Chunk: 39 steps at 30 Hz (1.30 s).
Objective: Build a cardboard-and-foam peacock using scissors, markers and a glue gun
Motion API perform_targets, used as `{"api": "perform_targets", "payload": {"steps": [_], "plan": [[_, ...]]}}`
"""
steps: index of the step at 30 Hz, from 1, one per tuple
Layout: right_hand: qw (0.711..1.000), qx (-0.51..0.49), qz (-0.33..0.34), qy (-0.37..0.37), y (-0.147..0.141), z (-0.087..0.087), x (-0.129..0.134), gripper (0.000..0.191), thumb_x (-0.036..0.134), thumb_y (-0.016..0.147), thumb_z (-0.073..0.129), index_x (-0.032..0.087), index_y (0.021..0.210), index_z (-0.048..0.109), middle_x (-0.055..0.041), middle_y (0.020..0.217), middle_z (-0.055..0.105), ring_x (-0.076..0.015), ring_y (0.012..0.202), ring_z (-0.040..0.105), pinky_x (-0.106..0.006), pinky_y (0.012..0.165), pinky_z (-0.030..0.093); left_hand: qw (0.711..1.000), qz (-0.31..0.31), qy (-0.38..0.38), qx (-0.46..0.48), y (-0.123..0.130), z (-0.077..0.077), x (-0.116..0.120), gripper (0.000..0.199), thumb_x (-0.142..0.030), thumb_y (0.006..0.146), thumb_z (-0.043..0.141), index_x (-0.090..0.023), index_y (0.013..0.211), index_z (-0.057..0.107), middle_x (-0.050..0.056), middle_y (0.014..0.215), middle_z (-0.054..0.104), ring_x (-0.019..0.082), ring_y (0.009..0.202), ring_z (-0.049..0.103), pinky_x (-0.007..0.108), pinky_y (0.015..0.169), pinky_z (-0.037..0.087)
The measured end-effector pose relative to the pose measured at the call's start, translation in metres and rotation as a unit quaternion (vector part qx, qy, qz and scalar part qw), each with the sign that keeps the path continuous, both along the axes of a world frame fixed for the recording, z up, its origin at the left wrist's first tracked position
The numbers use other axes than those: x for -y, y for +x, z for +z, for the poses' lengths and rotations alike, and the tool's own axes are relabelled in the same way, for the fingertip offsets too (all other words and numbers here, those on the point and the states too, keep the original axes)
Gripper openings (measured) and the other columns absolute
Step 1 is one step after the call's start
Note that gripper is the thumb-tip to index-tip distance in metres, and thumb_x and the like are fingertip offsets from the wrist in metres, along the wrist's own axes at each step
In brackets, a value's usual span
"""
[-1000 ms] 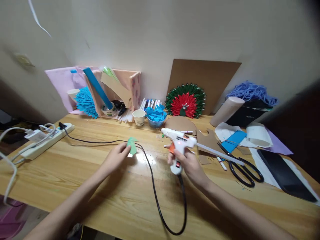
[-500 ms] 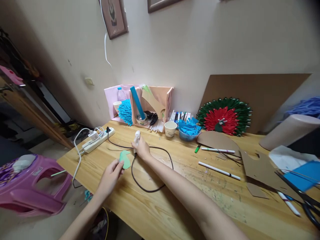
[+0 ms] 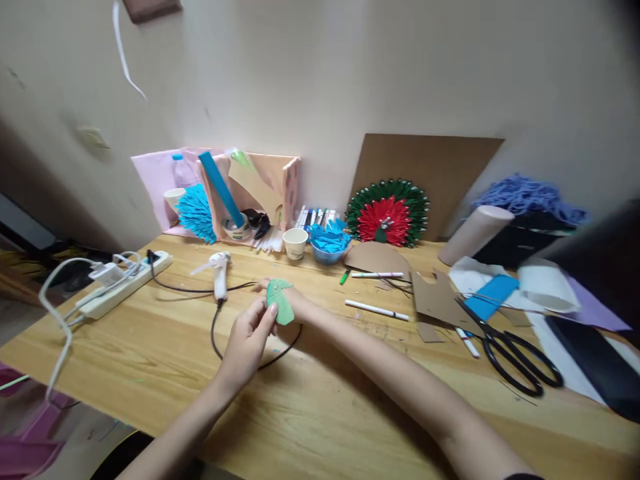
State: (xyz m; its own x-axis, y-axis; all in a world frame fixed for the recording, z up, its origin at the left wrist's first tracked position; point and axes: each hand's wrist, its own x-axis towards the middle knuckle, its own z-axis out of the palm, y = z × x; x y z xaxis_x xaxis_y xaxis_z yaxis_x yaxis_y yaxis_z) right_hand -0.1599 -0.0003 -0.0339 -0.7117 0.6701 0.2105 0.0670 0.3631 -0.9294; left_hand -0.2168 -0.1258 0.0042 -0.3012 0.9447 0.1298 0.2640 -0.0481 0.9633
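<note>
My left hand point(image 3: 253, 327) pinches a green cut-out piece point(image 3: 283, 310) between thumb and fingers, holding it above the table. Small pale specks show on the cut-out's upper part. Just behind it is my right hand point(image 3: 299, 305), mostly covered by the cut-out; the fingertips that show point left, apart from the glue gun, and nothing is visible in them. A white glue gun point(image 3: 220, 277) stands on the table to the left of both hands, its black cord looping beneath them.
A power strip point(image 3: 125, 283) lies at left. Along the wall stand a pink box point(image 3: 291, 193), a paper cup point(image 3: 295, 244), a bowl of blue strips point(image 3: 330, 247) and a red-green flower decoration point(image 3: 387, 217). Scissors point(image 3: 515, 357), cardboard scraps point(image 3: 435, 303) and a phone point(image 3: 595, 360) lie at right.
My right hand has let go of the glue gun, which now stands on the table, and has moved right. My left hand has brought the green cut-out in front of it. The view has swung right.
</note>
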Motion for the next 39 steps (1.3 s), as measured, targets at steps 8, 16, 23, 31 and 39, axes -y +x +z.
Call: {"api": "perform_targets", "payload": {"steps": [8,16,23,31,39], "plan": [[0.958,0.145,-0.166,0.184,0.19,-0.018,-0.066,0.008,0.02,0.076,0.059,0.022,0.069,0.062,-0.0047,0.073,0.062,-0.0223,0.073,0.058,-0.039,0.072,0.048,0.994,-0.099,-0.048,-0.015,0.065,-0.039,-0.074,0.031,-0.039,0.086,0.041,-0.018,0.064,0.045,-0.002,0.06,0.047,0.012,0.06,0.046,0.023,0.058,0.033],[0.942,0.174,-0.165,0.236,0.184,-0.029,-0.062,0.007,0.015,0.08,0.057,0.018,0.076,0.062,-0.0053,0.081,0.063,-0.0193,0.078,0.058,-0.033,0.072,0.046,0.981,-0.085,-0.059,-0.162,0.08,-0.06,-0.078,0.026,-0.035,0.089,0.036,-0.02,0.07,0.045,0.0,0.068,0.054,0.015,0.065,0.05,0.026,0.061,0.033],[0.936,0.159,-0.184,0.254,0.19,-0.031,-0.064,0.009,0.017,0.083,0.055,0.017,0.075,0.059,-0.0044,0.078,0.06,-0.0186,0.077,0.056,-0.032,0.07,0.044,0.973,-0.078,-0.048,-0.214,0.078,-0.06,-0.078,0.024,-0.03,0.092,0.033,-0.019,0.08,0.051,0.003,0.081,0.057,0.019,0.08,0.05,0.03,0.071,0.036],[0.941,0.0,-0.214,0.263,0.182,-0.024,-0.035,0.008,0.016,0.084,0.056,0.021,0.085,0.062,-0.0031,0.08,0.065,-0.0166,0.075,0.06,-0.031,0.068,0.049,0.947,-0.075,-0.077,-0.303,0.08,-0.058,-0.078,0.024,-0.028,0.092,0.034,-0.019,0.074,0.048,0.003,0.083,0.056,0.021,0.084,0.044,0.038,0.08,0.033],[0.939,-0.048,-0.154,0.302,0.182,-0.025,-0.027,0.023,0.007,0.08,0.059,0.023,0.095,0.064,-0.0035,0.085,0.07,-0.0171,0.079,0.064,-0.034,0.071,0.052,0.92,-0.104,-0.083,-0.369,0.084,-0.056,-0.075,0.026,-0.028,0.093,0.03,-0.019,0.076,0.048,0.003,0.084,0.056,0.021,0.085,0.044,0.039,0.08,0.033]]}}
